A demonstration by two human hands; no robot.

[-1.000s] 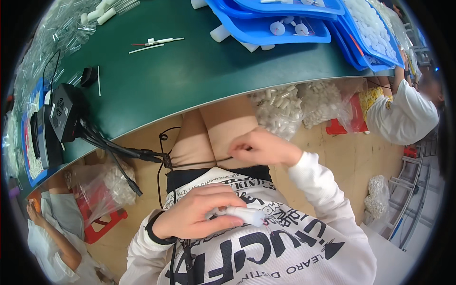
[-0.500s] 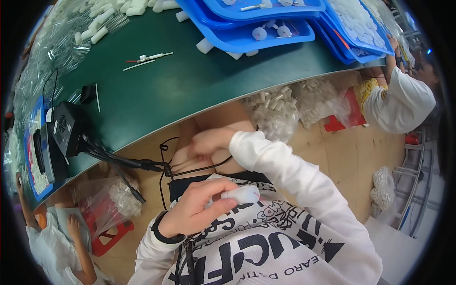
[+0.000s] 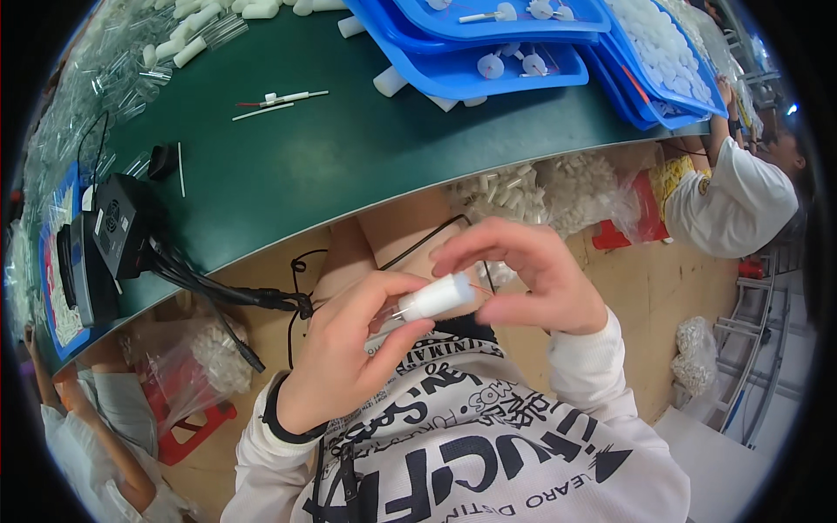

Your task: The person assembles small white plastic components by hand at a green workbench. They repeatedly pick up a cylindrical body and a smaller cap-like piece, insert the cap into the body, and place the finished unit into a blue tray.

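My left hand (image 3: 344, 349) is closed around a white cylinder with a clear tube (image 3: 440, 297), thumb on one side and fingers on the other. The cylinder points up and to the right, and the clear tube part lies inside my palm. A pale round cap sits at its far end, with a thin reddish wire sticking out. Close to that end is my right hand (image 3: 532, 279), open, its thumb and fingers curved apart beside the wire. Whether a fingertip touches the wire is hard to tell.
A green table (image 3: 305, 166) curves ahead, bearing stacked blue trays (image 3: 497, 83) with white discs, a thin white stick with a red tip (image 3: 283, 100), and a black device (image 3: 126, 231) with cables. Clear tubes pile at the left. People sit at both sides; bags of white parts (image 3: 506, 196) stand below.
My right hand has come up from my lap to the end of the cylinder. My left hand has raised the cylinder and tilted it, so the clear tube now shows.
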